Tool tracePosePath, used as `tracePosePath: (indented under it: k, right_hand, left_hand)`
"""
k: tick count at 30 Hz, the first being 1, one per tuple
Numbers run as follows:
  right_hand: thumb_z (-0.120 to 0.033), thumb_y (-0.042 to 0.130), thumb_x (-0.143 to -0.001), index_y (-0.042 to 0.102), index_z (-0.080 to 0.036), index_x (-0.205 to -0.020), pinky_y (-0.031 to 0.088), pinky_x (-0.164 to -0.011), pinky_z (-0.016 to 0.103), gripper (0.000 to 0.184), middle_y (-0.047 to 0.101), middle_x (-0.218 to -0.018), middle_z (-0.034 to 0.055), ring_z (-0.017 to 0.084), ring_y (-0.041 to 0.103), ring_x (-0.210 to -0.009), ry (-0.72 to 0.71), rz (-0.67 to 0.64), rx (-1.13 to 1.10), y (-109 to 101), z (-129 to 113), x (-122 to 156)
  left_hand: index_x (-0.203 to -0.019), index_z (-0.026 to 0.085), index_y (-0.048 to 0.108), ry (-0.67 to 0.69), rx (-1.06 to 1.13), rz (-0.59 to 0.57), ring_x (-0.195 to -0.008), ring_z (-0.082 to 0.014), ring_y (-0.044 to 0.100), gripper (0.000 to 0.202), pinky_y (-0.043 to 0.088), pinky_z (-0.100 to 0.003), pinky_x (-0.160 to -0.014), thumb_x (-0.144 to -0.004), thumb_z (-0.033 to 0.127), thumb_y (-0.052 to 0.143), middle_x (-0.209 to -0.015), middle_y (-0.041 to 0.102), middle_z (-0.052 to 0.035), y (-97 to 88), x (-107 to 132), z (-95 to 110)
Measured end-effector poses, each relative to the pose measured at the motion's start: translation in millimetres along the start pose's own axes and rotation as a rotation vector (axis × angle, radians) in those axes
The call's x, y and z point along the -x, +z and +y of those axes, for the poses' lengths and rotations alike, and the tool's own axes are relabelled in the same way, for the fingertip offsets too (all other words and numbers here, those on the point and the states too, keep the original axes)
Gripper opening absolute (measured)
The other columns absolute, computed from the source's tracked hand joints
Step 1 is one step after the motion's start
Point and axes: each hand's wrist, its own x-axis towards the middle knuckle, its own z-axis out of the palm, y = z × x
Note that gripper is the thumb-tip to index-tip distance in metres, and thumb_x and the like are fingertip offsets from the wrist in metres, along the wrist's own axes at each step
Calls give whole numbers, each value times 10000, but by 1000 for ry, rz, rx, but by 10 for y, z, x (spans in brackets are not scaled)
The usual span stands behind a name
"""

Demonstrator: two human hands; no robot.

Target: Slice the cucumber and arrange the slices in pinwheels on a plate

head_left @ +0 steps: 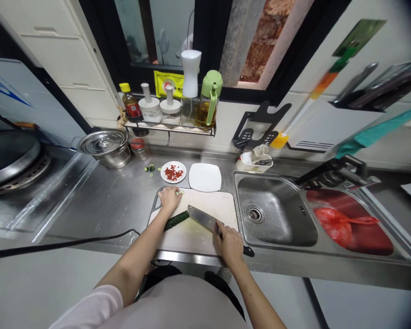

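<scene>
My right hand (230,242) grips the black handle of a cleaver (205,220). Its broad blade points left across a white cutting board (222,201). By the blade's tip lies a dark green cucumber (177,220), partly hidden under my left forearm. At the board's upper left corner, my left hand (169,199) is closed, with its fingers bent and thumb against pale cucumber slices (180,193). How many slices it holds is hidden. Just behind the board are a plate of chopped red pepper (173,172) and a white square plate (204,177).
Green trimmings (151,168) lie left of the plates. A lidded steel pot (111,151) and a stove (10,160) are at left. The sink (277,210) borders the board on the right, with a red plastic bag (335,224) beyond. A seasoning shelf (178,128) hangs behind.
</scene>
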Motion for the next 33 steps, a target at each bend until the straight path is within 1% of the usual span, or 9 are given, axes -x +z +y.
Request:
tracePosePath:
  k: [4,6,8,11,14,17,21,26,33]
  right_hand:
    - [-191,502,-886,556,-225,-1338,368,-856,302,457,692,-1040,71,225,600,-1000,11,-7,-37,-12,5,4]
    - [-190,506,-879,563,-221,-1331,372,-865,299,457,695,-1049,67,221,604,-1000,17,-4,-56,-11,12,-1]
    - [-192,510,-873,571,-221,-1323,376,-870,294,455,699,-1046,67,216,609,-997,28,3,-69,-9,17,-9]
    - [-205,510,-873,586,-226,-1306,388,-857,290,440,704,-1041,72,215,621,-984,40,11,-81,-6,11,-24]
    - [-221,497,-886,596,-227,-1294,398,-843,291,420,708,-1046,74,216,631,-971,33,16,-99,-2,-17,-39]
    - [-232,463,-912,604,-235,-1279,401,-842,284,392,712,-1059,67,208,639,-972,31,21,-134,14,-63,-52]
    - [-238,440,-926,606,-248,-1267,405,-836,265,379,708,-1107,55,195,641,-992,39,17,-201,60,-124,-78]
    - [-259,402,-948,586,-262,-1281,402,-826,253,381,692,-1170,33,184,637,-1018,43,-20,-276,88,-182,-119]
    - [-335,316,-1000,607,-216,-1192,355,-702,257,369,717,-994,73,196,646,-914,-24,-181,-187,-23,-322,-126]
  left_hand:
    - [-944,264,706,-76,123,70,-989,-274,557,215,340,-418,-876,-835,399,580,-969,691,-60,-68,43,-49]
    - [-962,271,704,-112,179,124,-969,-259,569,209,362,-402,-865,-845,380,568,-943,687,-49,-105,100,-117]
    - [-972,265,700,-108,226,155,-943,-240,581,208,387,-375,-855,-850,362,563,-921,683,-43,-133,184,-208]
    - [-966,241,697,-42,285,150,-883,-213,596,203,428,-331,-817,-853,339,559,-882,677,-40,-147,352,-349]
    - [-919,224,698,55,296,144,-844,-205,602,178,451,-329,-808,-854,317,561,-871,681,-44,-132,549,-438]
    - [-886,224,700,187,284,128,-871,-205,605,167,460,-338,-835,-865,302,554,-915,690,-48,-101,746,-459]
    - [-911,232,706,356,257,96,-936,-205,604,184,463,-343,-868,-892,291,533,-943,686,-48,-54,938,-431]
    - [-986,234,715,431,220,89,-948,-203,598,215,463,-357,-881,-913,293,522,-962,678,-57,-6,1013,-392]
    - [-1100,273,713,500,142,36,-992,-195,581,264,455,-352,-906,-935,332,516,-1071,669,-56,36,1003,-330]
